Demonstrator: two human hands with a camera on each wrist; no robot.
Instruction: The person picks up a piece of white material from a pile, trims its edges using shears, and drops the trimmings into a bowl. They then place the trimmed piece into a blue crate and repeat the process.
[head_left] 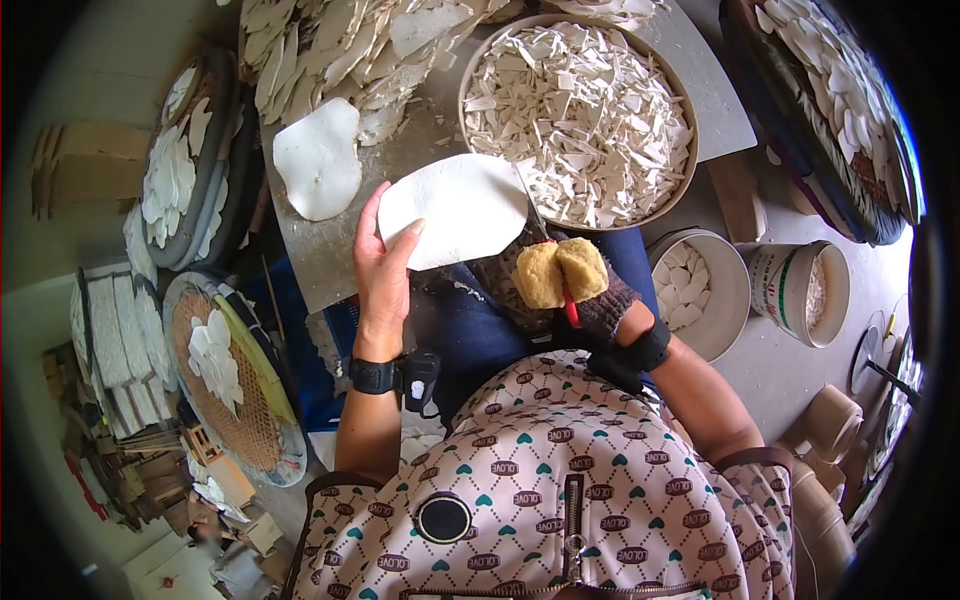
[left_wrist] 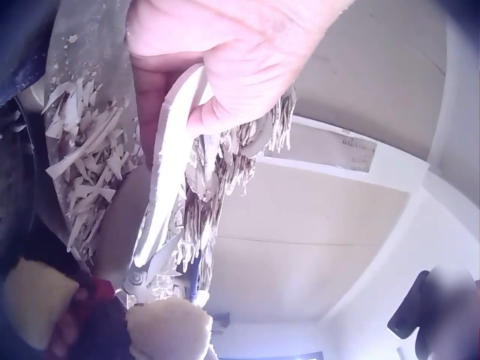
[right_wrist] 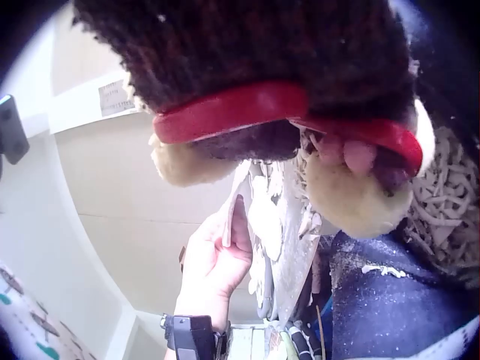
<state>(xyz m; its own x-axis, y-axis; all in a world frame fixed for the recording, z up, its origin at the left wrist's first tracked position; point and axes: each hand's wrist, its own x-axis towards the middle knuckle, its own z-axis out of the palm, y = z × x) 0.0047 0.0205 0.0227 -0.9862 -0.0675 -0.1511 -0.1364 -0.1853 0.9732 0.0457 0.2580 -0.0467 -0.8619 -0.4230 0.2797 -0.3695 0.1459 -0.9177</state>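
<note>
My left hand [head_left: 385, 262] pinches a flat, white, rounded sheet [head_left: 455, 212] at its left end, thumb on top and fingers beneath. In a dark knitted glove, my right hand [head_left: 606, 308] grips scissors [left_wrist: 136, 277] with red handles [right_wrist: 240, 111]. Thick yellow foam pads [head_left: 540, 277] wrap the handles. The blades reach the sheet's right edge in the head view, and in the left wrist view they stand at its lower end, slightly apart. Glove and foam hide most of the right fingers, though bare fingertips [right_wrist: 358, 156] show by one handle.
A round basin [head_left: 692, 150] of white offcuts stands on the metal table [head_left: 300, 262], beside a heap of white sheets [head_left: 350, 45] and one loose sheet [head_left: 317, 160]. Two buckets [head_left: 735, 300] [head_left: 845, 300] stand at right. Round trays of white pieces [head_left: 235, 390] flank the left.
</note>
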